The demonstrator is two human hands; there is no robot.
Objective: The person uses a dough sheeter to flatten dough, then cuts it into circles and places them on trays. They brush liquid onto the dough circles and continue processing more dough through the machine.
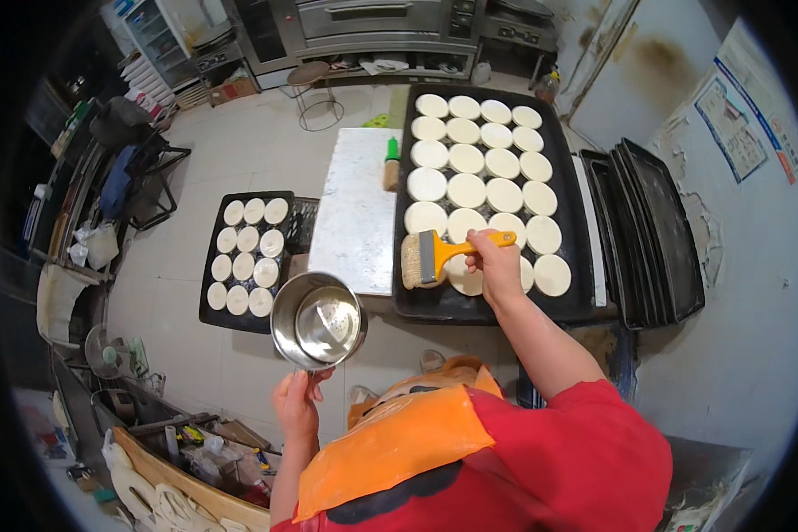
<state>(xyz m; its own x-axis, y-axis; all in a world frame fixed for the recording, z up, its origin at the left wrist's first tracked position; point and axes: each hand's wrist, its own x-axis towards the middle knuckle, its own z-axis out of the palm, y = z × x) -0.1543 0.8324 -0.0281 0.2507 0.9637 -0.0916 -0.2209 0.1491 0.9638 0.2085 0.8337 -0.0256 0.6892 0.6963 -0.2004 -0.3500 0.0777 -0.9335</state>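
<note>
My right hand [496, 264] is closed round the yellow handle of a wide pastry brush [426, 259]. Its pale bristles lie over the near left corner of a large black baking tray [578, 297], at the nearest row of dough rounds. Rows of flat white dough rounds [466, 191] cover this tray. In my left hand [299, 401] is a shiny metal pot [317, 321], gripped at its near side and held left of the tray. A little liquid seems to lie in its bottom. Brush and pot are apart.
A smaller black tray [206, 301] of dough rounds stands lower at the left. Between the trays is a pale worktop [355, 208], with a green-handled brush [391, 164] at its edge. Several black trays [652, 239] lean by the right wall. A stool [309, 74] and oven [372, 19] stand beyond.
</note>
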